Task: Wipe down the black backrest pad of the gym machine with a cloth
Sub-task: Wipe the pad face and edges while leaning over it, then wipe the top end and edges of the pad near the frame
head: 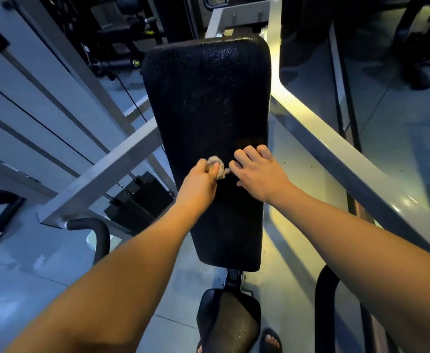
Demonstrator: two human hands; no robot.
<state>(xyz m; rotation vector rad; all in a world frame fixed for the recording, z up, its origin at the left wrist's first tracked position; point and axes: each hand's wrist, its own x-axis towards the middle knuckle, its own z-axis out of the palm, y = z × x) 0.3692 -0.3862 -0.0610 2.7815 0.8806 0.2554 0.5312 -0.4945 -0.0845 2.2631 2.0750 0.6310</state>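
Here, at the left, a black weight stack (137,200) stands behind a grey frame bar (94,179). The left hand (201,183) holds a small, pale, crumpled cloth (216,164), with fingers and thumb curled round it, and presses it on the backrest pad (206,98). The pad is long and black, with a grainy surface and rounded corners. Pale specks and faint smears show on its upper half. It fills the middle of the view. The right hand (259,174) rests on the pad just beside the cloth, its fingers spread and loosely bent, holding nothing. At the right runs a pale frame beam (336,138).
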